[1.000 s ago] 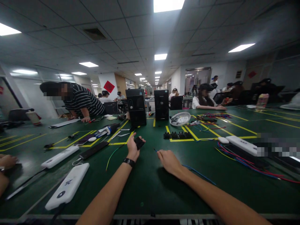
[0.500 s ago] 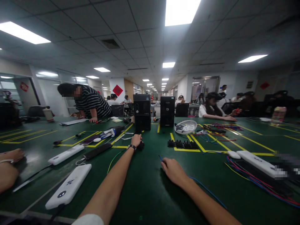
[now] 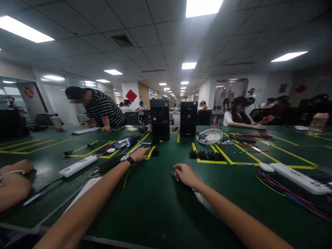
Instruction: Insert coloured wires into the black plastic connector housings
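Well in from the near edge of the green table (image 3: 155, 207), a small black plastic block (image 3: 155, 153) is down, left hand (image 3: 141, 154) open, empty beside it. Right hand (image 3: 186, 175) pinches a thin blue wire (image 3: 172, 168), tip apart from the block; can't tell what's left.

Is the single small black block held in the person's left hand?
No, the single small black block rests on the green table, to the right of the left hand.

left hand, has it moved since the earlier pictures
Yes, the left hand has moved left, judged against the nearer black tower.
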Motion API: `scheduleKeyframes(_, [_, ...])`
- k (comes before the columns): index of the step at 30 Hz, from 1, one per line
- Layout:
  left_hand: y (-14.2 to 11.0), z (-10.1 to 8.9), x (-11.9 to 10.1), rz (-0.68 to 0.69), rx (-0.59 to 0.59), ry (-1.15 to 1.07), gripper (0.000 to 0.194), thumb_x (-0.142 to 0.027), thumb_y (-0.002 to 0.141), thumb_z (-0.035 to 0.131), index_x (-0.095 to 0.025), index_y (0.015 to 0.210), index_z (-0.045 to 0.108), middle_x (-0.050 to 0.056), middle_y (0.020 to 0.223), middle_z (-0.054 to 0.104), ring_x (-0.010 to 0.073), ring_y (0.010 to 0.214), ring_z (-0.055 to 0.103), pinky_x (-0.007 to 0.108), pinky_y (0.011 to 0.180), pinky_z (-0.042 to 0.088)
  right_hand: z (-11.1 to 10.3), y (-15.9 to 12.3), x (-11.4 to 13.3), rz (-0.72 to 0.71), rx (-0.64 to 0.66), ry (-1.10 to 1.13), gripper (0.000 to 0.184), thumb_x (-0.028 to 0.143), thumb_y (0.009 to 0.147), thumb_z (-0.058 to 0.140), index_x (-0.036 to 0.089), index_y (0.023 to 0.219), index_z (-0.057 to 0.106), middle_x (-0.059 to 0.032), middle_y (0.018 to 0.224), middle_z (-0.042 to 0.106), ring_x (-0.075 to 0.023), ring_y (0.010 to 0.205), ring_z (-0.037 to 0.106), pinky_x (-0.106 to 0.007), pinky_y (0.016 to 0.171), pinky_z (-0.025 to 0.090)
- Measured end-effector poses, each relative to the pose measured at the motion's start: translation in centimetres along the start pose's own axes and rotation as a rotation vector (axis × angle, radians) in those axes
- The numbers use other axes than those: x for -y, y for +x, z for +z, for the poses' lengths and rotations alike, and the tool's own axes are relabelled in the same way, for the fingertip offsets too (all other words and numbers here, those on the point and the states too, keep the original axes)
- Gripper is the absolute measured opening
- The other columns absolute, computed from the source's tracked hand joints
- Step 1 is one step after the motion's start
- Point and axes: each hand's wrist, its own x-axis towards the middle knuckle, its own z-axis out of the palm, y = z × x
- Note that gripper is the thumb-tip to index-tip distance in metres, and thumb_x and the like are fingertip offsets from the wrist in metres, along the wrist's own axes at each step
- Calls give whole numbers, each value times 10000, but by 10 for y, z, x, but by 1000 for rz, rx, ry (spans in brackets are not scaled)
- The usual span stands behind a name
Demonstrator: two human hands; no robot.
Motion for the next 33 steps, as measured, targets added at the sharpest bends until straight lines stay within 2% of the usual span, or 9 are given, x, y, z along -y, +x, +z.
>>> scheduleKeyframes(7, [-49,-21,33,-142,274,123,336,-217,629,575,-200,960,628,64,780,667,194,590,614,287,557,469,80,68,86,-76,29,107,429,123,778,543,139,1206,569,-100,1064,657,-181,880,637,-230,674,493])
scheduleKeyframes(11, [-59,-35,36,-70,233,229,316,-187,673,536,-159,977,617,138,983,664,257,894,626,336,776,464,93,69,105,-124,99,101,442,105,737,561,232,1155,627,-43,1052,677,-186,880,640,-233,696,493])
scheduleKeyframes(13, [-55,-39,24,18,124,282,324,-204,746,477,-142,1039,602,159,1065,639,267,1001,590,355,865,422,75,62,96,-207,89,28,419,83,739,543,236,1113,653,-34,1106,659,-188,973,612,-238,780,472])
scheduleKeyframes(16, [-45,-35,-14,144,47,256,357,-276,828,417,-148,1122,571,148,1107,621,259,1018,578,349,880,407,15,35,63,-379,-33,-281,353,84,786,496,224,1054,678,-25,1126,649,-169,1052,572,-226,876,415])
scheduleKeyframes(18, [-34,-24,-52,238,63,181,369,-358,837,445,-181,1136,569,126,1121,616,254,1022,571,333,877,404,-37,6,32,-169,-193,-518,281,145,833,483,257,983,693,0,1064,667,-140,990,591,-201,861,404])
scheduleKeyframes(21, [-14,5,-114,318,63,59,453,-470,832,463,-188,1176,550,132,1098,617,266,999,574,337,863,403,-113,-52,-20,75,-362,-646,268,140,860,439,175,966,682,-90,1017,664,-191,984,587,-255,855,400])
scheduleKeyframes(24, [8,42,-171,345,35,-42,521,-486,809,506,-163,1217,525,174,1129,586,293,1038,543,363,885,384,-165,-115,-71,302,-514,-760,285,138,877,386,106,978,651,-172,1023,631,-248,967,583,-318,807,415])
scheduleKeyframes(29, [14,92,-234,331,-56,-60,515,-441,808,533,-201,1261,482,194,1266,480,341,1164,425,447,910,354,-196,-182,-131,567,-555,-926,216,248,886,447,155,933,637,-137,968,614,-245,912,590,-308,714,430])
scheduleKeyframes(33, [-17,104,-234,565,-61,-18,514,-454,865,434,-246,1335,416,144,1340,429,316,1242,357,471,989,292,-196,-185,-143,535,-548,-969,221,325,877,496,184,978,633,-124,997,600,-247,946,566,-322,738,427])
